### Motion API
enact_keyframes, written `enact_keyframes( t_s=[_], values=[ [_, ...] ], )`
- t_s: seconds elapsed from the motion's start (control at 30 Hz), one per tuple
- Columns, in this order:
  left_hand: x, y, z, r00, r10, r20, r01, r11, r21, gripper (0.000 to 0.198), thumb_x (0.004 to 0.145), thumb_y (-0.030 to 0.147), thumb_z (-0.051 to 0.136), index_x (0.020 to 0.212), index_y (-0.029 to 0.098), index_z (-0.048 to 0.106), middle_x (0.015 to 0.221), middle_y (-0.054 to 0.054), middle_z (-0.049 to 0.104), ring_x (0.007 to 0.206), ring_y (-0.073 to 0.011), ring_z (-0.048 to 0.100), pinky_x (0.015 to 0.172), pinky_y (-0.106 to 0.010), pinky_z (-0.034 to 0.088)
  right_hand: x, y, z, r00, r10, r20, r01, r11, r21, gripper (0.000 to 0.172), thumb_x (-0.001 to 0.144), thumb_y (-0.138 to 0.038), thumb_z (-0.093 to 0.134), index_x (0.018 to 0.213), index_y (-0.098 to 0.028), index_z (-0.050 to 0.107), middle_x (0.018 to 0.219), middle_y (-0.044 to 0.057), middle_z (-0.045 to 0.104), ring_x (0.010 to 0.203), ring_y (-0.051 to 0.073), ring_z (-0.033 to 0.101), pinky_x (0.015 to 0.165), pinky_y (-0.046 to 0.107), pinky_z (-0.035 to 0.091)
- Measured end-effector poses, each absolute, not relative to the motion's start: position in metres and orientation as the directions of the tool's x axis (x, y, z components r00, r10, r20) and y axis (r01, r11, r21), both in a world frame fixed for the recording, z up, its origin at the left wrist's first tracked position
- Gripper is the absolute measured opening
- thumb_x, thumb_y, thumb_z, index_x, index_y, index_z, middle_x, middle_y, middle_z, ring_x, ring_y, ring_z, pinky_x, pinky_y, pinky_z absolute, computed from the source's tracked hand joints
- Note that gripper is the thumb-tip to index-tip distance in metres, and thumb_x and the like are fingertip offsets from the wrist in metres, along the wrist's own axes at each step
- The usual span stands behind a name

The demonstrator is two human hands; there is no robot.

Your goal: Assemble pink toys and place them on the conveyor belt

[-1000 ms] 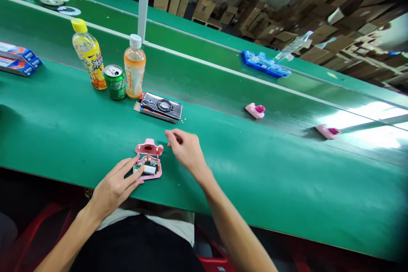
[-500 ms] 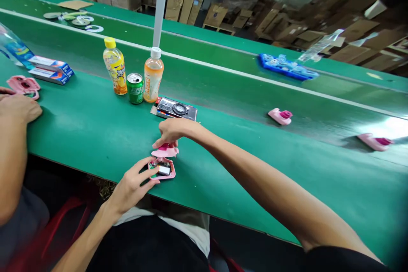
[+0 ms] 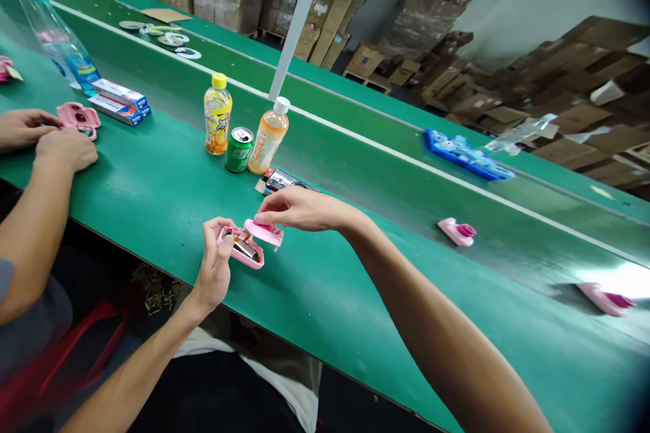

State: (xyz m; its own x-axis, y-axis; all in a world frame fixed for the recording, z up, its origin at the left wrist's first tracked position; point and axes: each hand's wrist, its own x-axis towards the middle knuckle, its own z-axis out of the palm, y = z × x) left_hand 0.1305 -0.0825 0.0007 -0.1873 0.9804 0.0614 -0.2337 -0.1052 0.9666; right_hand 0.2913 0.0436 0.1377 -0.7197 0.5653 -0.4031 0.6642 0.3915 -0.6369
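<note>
My left hand [image 3: 216, 262] grips the left edge of an open pink toy-camera shell [image 3: 247, 254] and tilts it up off the green table [image 3: 152, 203]; a circuit board and a battery show inside. My right hand [image 3: 299, 208] pinches the pink front cover [image 3: 264, 231] just above and to the right of the shell, the two halves touching or nearly so. Both hands are closed on their parts.
A yellow bottle [image 3: 217, 114], a green can [image 3: 239, 149], an orange bottle [image 3: 269, 136] and a dark boxed item [image 3: 282, 180] stand behind my hands. Pink camera bodies [image 3: 457, 231] [image 3: 606, 299] lie on the belt at right. A co-worker's hands [image 3: 51, 139] hold another pink camera [image 3: 78, 118] at left.
My left hand has lifted and tilted the open shell. My right hand took hold of the front cover and brought it against the shell. The view swung left, showing more of the co-worker.
</note>
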Motion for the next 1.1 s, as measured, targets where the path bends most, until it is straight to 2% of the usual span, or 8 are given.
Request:
enact_keyframes(
  t_s=[0.1,0.2,0.3,0.43,0.57,0.67,0.8,1.1],
  values=[
    [0.129,-0.079,0.003,-0.174,0.966,0.192,0.016,-0.192,0.981,0.031,0.103,0.051,0.042,0.118,0.024,0.043,0.11,-0.005,0.055,0.089,-0.0168,0.062,0.086,-0.034,0.054,0.286,0.045,0.132,-0.614,0.641,-0.462,0.748,0.284,-0.6,0.059,0.088,-0.072,0.059,0.07,-0.015,0.065,0.061,0.0,0.058,0.055,0.01,0.046,0.051,0.024,0.032],
    [0.13,-0.075,0.0,-0.161,0.901,0.403,0.263,-0.355,0.897,0.039,0.102,0.058,0.043,0.12,0.023,0.042,0.113,-0.007,0.052,0.097,-0.0201,0.061,0.09,-0.038,0.052,0.279,0.05,0.124,-0.547,0.694,-0.468,0.785,0.23,-0.575,0.065,0.085,-0.077,0.059,0.059,-0.017,0.056,0.054,-0.002,0.05,0.05,0.008,0.042,0.049,0.024,0.031],
    [0.131,-0.071,-0.004,-0.168,0.864,0.474,0.343,-0.4,0.85,0.049,0.099,0.063,0.046,0.125,0.022,0.038,0.118,-0.01,0.049,0.104,-0.0226,0.061,0.092,-0.042,0.052,0.274,0.054,0.12,-0.522,0.688,-0.504,0.805,0.202,-0.557,0.066,0.086,-0.077,0.058,0.055,-0.019,0.049,0.051,-0.003,0.046,0.048,0.008,0.04,0.048,0.025,0.03],
    [0.128,-0.068,-0.005,-0.217,0.901,0.375,0.239,-0.323,0.916,0.044,0.101,0.059,0.042,0.126,0.022,0.038,0.117,-0.009,0.051,0.101,-0.0204,0.062,0.089,-0.037,0.053,0.274,0.057,0.122,-0.633,0.592,-0.499,0.733,0.252,-0.632,0.055,0.088,-0.067,0.063,0.066,-0.018,0.057,0.06,-0.001,0.056,0.054,0.009,0.047,0.05,0.024,0.034],
    [0.124,-0.065,0.001,-0.304,0.952,0.041,-0.131,-0.084,0.988,0.033,0.102,0.051,0.042,0.12,0.024,0.044,0.113,-0.006,0.055,0.1,-0.018,0.065,0.081,-0.029,0.054,0.282,0.058,0.124,-0.787,0.514,-0.341,0.561,0.367,-0.742,0.031,0.092,-0.044,0.064,0.103,-0.016,0.07,0.089,0.004,0.07,0.078,0.014,0.061,0.066,0.024,0.046],
    [0.121,-0.06,0.01,-0.243,0.964,-0.111,-0.351,0.02,0.936,0.036,0.1,0.052,0.043,0.12,0.022,0.047,0.108,-0.005,0.063,0.091,-0.0173,0.069,0.076,-0.029,0.057,0.286,0.056,0.126,-0.833,0.492,-0.253,0.481,0.417,-0.771,0.028,0.093,-0.034,0.063,0.112,-0.015,0.07,0.101,0.006,0.072,0.09,0.016,0.064,0.078,0.027,0.049],
    [0.117,-0.055,0.019,-0.083,0.985,-0.152,-0.5,0.091,0.861,0.045,0.098,0.056,0.05,0.123,0.019,0.053,0.093,-0.003,0.069,0.079,-0.0179,0.072,0.077,-0.033,0.06,0.286,0.053,0.13,-0.846,0.484,-0.222,0.458,0.448,-0.768,0.027,0.094,-0.031,0.062,0.115,-0.016,0.071,0.106,0.005,0.072,0.092,0.016,0.062,0.079,0.027,0.049],
    [0.112,-0.047,0.027,0.056,0.987,-0.151,-0.618,0.153,0.771,0.04,0.096,0.05,0.061,0.11,0.013,0.065,0.092,-0.005,0.073,0.078,-0.0179,0.072,0.08,-0.034,0.062,0.288,0.054,0.136,-0.837,0.488,-0.246,0.479,0.439,-0.76,0.032,0.099,-0.037,0.055,0.119,-0.015,0.068,0.103,0.005,0.069,0.089,0.015,0.059,0.076,0.026,0.047]
  ],
)
